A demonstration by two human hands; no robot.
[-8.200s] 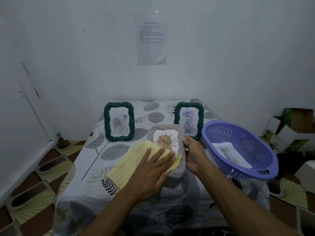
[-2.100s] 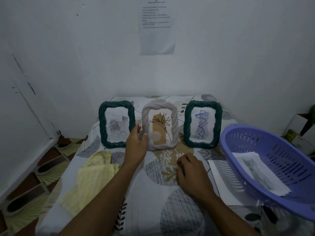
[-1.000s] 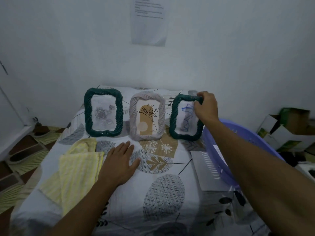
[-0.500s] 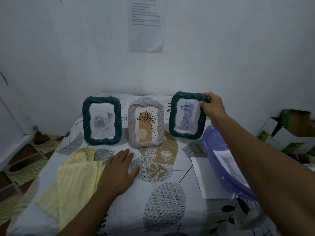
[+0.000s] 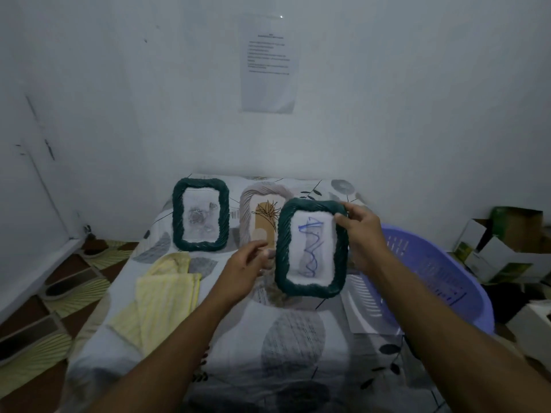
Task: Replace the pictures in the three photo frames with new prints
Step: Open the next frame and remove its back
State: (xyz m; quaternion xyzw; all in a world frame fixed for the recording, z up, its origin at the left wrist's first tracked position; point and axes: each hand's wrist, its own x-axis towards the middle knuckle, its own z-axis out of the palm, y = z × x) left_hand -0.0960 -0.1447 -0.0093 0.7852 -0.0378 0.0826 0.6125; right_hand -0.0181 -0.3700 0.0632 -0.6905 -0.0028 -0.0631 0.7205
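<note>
**Current state.** The right hand (image 5: 360, 236) grips the third frame (image 5: 311, 248), the dark green one with the blue scribble picture. The thumb is on the front of the upper right corner and the fingers are curled behind the right edge. The frame is off the table (image 5: 298, 368) and upright. It faces the person and partly covers the pale frame (image 5: 262, 204) behind it. The left hand (image 5: 247, 266) is raised beside the frame's left edge with loosely extended fingers, holding nothing. Motion blur hides whether its fingertips touch the rim.

**Change.** Half a second ago this frame stood at the right end of the row, with the right hand on its top corner and the left hand flat on the table. It is now lifted out of the row and drawn toward the person. The left hand is off the table.

**Meaning for the task.** This frame is judged to be the one now being worked on. The next step is likely a two-handed hold and a turn to reach the back panel.

**Other items.** The other green frame (image 5: 200, 214) stands at the left of the row. A yellow cloth (image 5: 167, 293) lies at the front left and a purple basket (image 5: 432, 272) at the right.
</note>
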